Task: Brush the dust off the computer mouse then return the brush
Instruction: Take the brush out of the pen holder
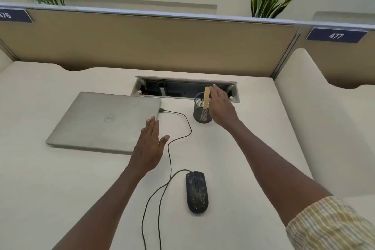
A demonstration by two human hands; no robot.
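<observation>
Mouse (pixel 196 192), dark and visibly speckled with dust, lies on the counter (pixel 243 158) near the person, cable trailing to the laptop (pixel 103 121). Brush (pixel 206 98) stands handle-up in the mesh cup (pixel 199 113). Right hand (pixel 222 107) is beside the handle, grip spread, not yet closed. Left hand (pixel 150 146) hovers flat and open. Recommended: pinch the handle high and lift straight up so the cup does not tip.
</observation>
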